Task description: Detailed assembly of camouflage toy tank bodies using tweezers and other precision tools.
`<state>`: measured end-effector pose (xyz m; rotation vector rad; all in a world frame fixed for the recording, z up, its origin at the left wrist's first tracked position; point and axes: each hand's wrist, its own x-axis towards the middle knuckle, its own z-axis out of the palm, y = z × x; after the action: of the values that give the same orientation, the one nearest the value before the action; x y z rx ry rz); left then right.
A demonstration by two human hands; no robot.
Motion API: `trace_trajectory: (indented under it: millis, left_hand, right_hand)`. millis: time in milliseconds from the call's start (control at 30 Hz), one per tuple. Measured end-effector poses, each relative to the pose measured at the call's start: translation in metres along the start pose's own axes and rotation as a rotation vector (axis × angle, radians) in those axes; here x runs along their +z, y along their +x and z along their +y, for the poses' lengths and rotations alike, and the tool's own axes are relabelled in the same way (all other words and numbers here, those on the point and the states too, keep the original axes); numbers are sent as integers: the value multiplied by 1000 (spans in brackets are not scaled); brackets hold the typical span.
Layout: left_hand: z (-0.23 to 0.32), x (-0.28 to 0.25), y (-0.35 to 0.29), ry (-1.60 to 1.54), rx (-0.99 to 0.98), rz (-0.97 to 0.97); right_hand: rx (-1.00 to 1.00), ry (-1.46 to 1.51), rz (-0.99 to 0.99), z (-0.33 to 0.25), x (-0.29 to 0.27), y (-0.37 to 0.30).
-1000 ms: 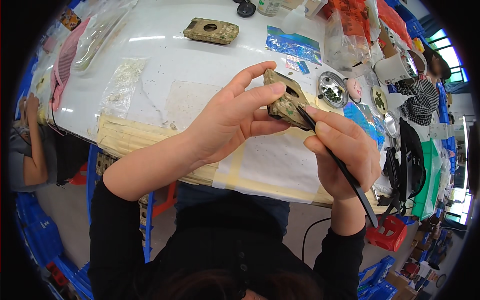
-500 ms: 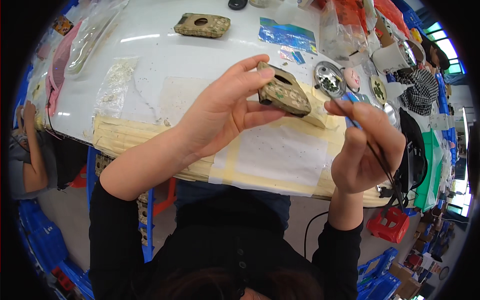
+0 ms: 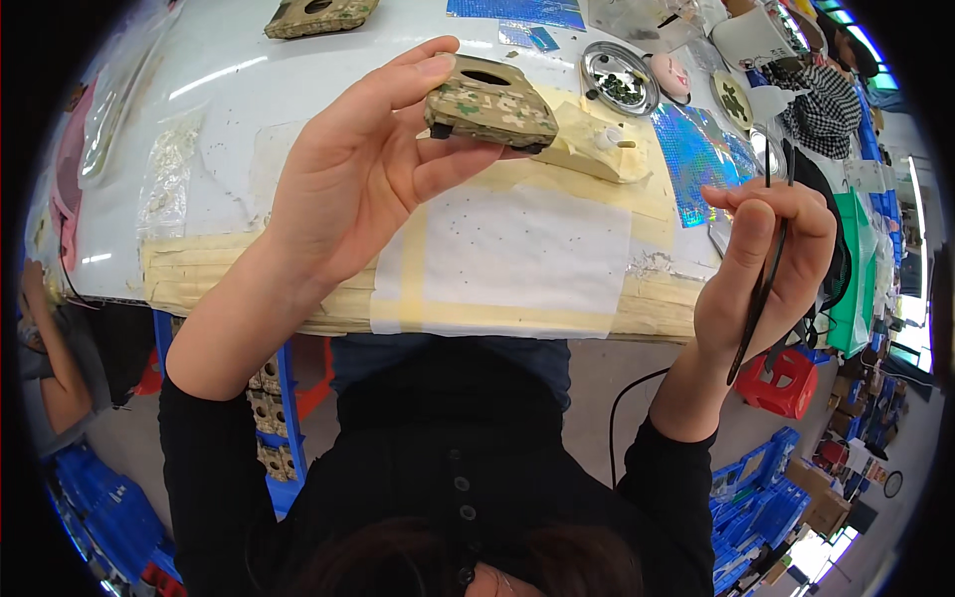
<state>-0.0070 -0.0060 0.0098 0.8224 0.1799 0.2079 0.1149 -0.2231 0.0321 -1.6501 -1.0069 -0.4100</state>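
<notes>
Camouflage-patterned hull (image 3: 492, 107) at upper centre of the frame, grasped at one end by the left hand (image 3: 363, 164): best steadied from beneath, patterned sides untouched. Slim dark tool (image 3: 748, 336) at right, gripped in the right hand (image 3: 796, 271): best held lightly.

Light (image 3: 218, 77) is streaking the white desk (image 3: 231, 114) near me; a red stool (image 3: 781, 383) is standing on the grey floor (image 3: 592, 423), blue crates (image 3: 751, 488) are crowding both sides, and a window (image 3: 883, 80) is glowing over on the right.
</notes>
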Motion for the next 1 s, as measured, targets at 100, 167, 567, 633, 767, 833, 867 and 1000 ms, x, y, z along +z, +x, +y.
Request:
trace_trajectory:
  millis: [100, 167, 567, 633, 767, 833, 867, 1000]
  left_hand:
    - [1, -1, 1, 11, 5, 28]
    - [1, -1, 2, 21, 16, 46]
    - [3, -9, 4, -61, 15, -8]
    - [0, -8, 5, -44, 45, 1]
    - [13, 5, -2, -309, -83, -27]
    - [13, 3, -1, -296, -85, -19]
    - [12, 2, 0, -272, -81, -14]
    - [5, -9, 4, -180, -72, -7]
  right_hand:
    - [38, -28, 0, 2, -2, -4]
    - [54, -45, -14, 5, -4, -5]
    - [140, -45, -55, 8, 2, -12]
    - [145, -18, -46, 9, 5, -13]
    - [118, 30, -72, 12, 6, -17]
    - [118, 48, -91, 14, 5, -19]
    - [125, 50, -94, 15, 5, -19]
    - [52, -198, -135, 15, 7, -16]
